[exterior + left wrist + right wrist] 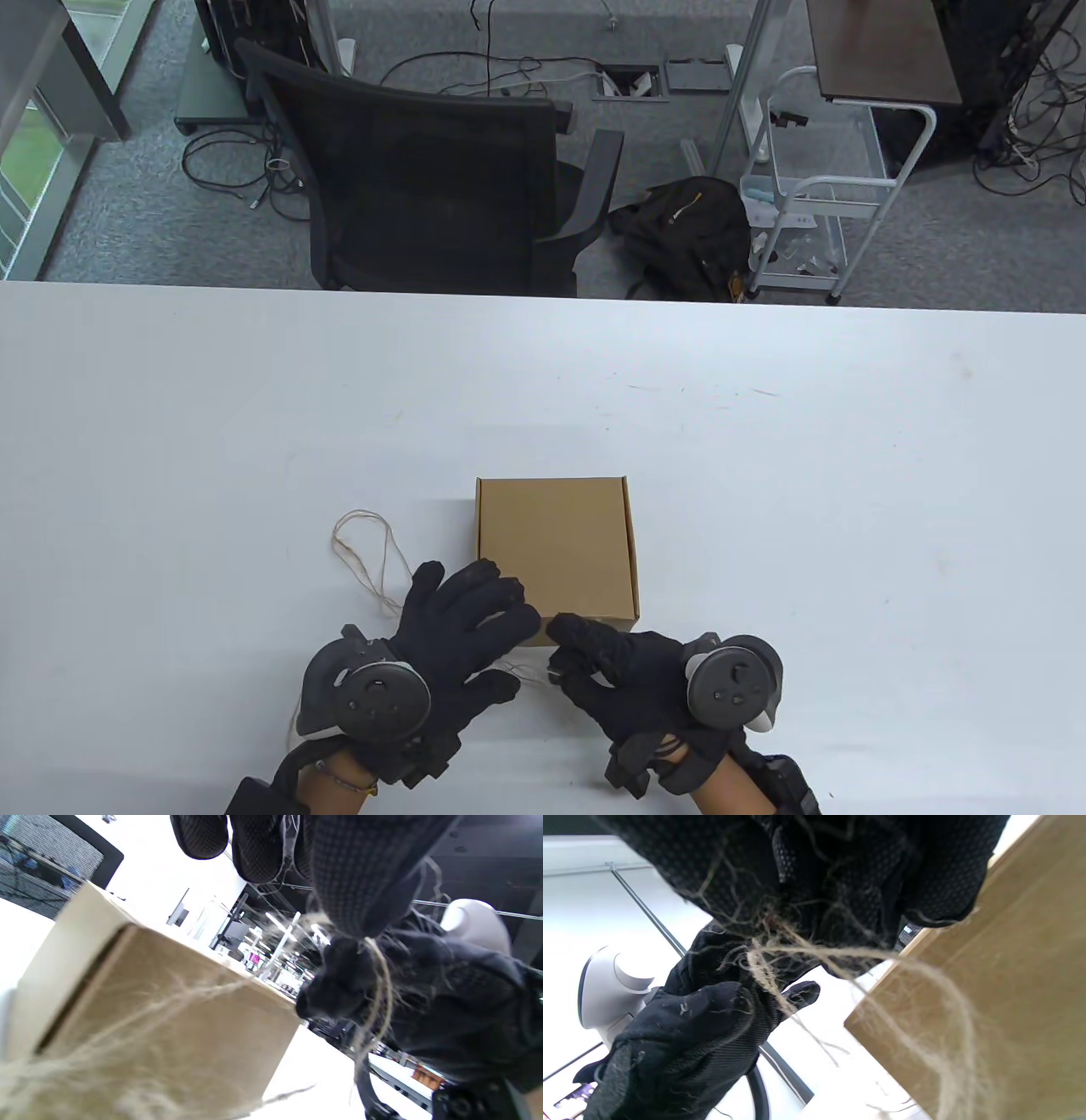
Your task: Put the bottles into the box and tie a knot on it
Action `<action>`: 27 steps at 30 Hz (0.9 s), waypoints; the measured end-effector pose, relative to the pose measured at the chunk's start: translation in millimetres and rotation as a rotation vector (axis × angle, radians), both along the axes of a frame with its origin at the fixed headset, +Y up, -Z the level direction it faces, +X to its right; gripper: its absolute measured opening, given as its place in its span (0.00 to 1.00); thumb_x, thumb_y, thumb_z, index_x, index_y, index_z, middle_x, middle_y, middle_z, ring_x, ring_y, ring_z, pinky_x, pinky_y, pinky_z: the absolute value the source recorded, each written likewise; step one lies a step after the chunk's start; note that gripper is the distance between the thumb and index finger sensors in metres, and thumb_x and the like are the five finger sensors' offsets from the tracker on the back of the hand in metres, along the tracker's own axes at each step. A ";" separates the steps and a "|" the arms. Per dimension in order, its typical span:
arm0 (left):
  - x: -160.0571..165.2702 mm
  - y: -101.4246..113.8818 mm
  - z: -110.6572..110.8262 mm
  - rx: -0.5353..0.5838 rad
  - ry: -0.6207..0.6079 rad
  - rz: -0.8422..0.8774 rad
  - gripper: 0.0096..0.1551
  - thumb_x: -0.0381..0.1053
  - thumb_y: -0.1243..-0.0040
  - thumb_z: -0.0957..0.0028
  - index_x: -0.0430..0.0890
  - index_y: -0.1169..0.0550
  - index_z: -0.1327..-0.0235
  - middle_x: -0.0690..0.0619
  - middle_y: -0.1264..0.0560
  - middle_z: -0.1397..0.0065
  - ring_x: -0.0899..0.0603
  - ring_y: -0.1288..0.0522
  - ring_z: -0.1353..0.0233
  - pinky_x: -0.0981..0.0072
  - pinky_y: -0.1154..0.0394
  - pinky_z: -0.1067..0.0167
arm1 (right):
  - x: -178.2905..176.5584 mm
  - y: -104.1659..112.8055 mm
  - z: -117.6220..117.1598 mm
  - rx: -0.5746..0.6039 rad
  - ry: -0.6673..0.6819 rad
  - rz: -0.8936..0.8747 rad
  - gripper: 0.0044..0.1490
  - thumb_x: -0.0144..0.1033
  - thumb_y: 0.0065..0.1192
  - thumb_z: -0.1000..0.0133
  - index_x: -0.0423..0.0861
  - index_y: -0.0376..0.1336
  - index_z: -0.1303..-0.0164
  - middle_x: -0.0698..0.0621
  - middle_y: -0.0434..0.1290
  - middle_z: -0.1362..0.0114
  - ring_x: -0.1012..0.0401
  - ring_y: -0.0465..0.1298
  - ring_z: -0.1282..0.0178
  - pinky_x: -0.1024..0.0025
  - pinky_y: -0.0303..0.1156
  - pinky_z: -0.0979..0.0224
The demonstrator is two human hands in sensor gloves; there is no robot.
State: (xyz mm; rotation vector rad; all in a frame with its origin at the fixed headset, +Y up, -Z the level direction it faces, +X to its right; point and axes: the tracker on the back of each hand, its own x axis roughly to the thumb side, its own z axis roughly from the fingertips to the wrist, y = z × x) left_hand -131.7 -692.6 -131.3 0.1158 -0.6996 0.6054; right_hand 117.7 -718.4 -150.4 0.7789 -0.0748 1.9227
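The right hand (pixel 628 671) has its fingers curled inward, and the right wrist view shows them pinching a frayed strand of twine (pixel 768 971) right at the near edge of the box (pixel 556 548). The left hand (pixel 462 624) lies just beside it, fingers mostly straight and spread, the tips resting on the box's near left corner while the thumb points toward the right hand; in the left wrist view a strand of twine runs between its thumb and the right hand's fingertips, though I cannot tell for sure whether the left grip is really pinching it. A thin stretch of twine shows between the two hands on the surface (pixel 764 475), and the rest of it trails off in a loose loop to the left of the box, lying flat beyond the left hand's fingers. The box is a plain brown cardboard one with its lid shut, sitting square in the near middle of the white surface, touching both hands at its near side. No twine crosses its top. Beyond the far edge stand a black chair (pixel 441 170), a dark bag (pixel 687 229) on the floor and a small white cart (pixel 814 195).
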 end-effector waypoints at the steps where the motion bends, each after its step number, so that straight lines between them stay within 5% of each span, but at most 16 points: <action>1: 2.9 -0.5 1.4 0.008 0.002 -0.020 0.45 0.54 0.22 0.56 0.52 0.27 0.22 0.41 0.32 0.13 0.25 0.39 0.14 0.14 0.49 0.30 | -0.5 -0.4 0.2 -0.011 -0.001 -0.020 0.38 0.34 0.74 0.53 0.34 0.66 0.33 0.49 0.84 0.48 0.51 0.84 0.50 0.46 0.76 0.39; 5: 5.6 -0.9 3.1 0.059 0.021 0.005 0.32 0.55 0.24 0.55 0.48 0.18 0.36 0.43 0.26 0.17 0.27 0.34 0.16 0.15 0.46 0.30 | 0.3 -0.8 -0.9 -0.025 0.001 -0.042 0.39 0.33 0.71 0.51 0.33 0.62 0.31 0.47 0.82 0.46 0.53 0.85 0.54 0.48 0.78 0.40; 10: 2.5 -1.9 -1.1 -0.087 -0.077 0.019 0.52 0.67 0.26 0.59 0.44 0.25 0.23 0.37 0.35 0.10 0.23 0.43 0.13 0.12 0.53 0.31 | 2.5 8.2 3.8 0.104 -0.052 0.004 0.42 0.26 0.71 0.52 0.35 0.58 0.28 0.46 0.78 0.41 0.53 0.85 0.53 0.46 0.78 0.39; 13: -2.1 -2.8 -3.1 -0.073 -0.042 0.090 0.46 0.74 0.40 0.54 0.43 0.17 0.34 0.38 0.32 0.13 0.23 0.42 0.14 0.14 0.53 0.31 | 0.6 13.7 8.2 0.177 -0.051 0.036 0.41 0.23 0.71 0.53 0.38 0.59 0.28 0.47 0.77 0.41 0.53 0.83 0.53 0.44 0.75 0.37; 18: 4.1 -0.5 2.5 -0.003 0.029 0.044 0.45 0.72 0.34 0.56 0.44 0.17 0.34 0.38 0.33 0.13 0.23 0.43 0.14 0.15 0.54 0.31 | -9.0 18.6 17.6 0.246 -0.015 0.068 0.41 0.29 0.75 0.53 0.38 0.61 0.28 0.46 0.79 0.42 0.54 0.83 0.54 0.44 0.76 0.38; 22: 16.9 -0.7 9.6 0.057 0.062 -0.054 0.29 0.62 0.27 0.54 0.46 0.11 0.46 0.41 0.27 0.16 0.25 0.38 0.15 0.15 0.52 0.31 | -9.6 22.3 21.0 0.279 -0.012 0.018 0.38 0.32 0.73 0.51 0.39 0.62 0.30 0.48 0.79 0.42 0.52 0.83 0.50 0.43 0.76 0.37; 27: 21.7 -1.9 8.5 0.020 0.019 -0.126 0.25 0.52 0.21 0.57 0.48 0.13 0.46 0.42 0.27 0.17 0.26 0.37 0.15 0.15 0.52 0.31 | 0.4 23.4 15.7 0.233 -0.028 -0.097 0.38 0.28 0.72 0.52 0.40 0.61 0.30 0.48 0.77 0.41 0.54 0.85 0.52 0.46 0.78 0.37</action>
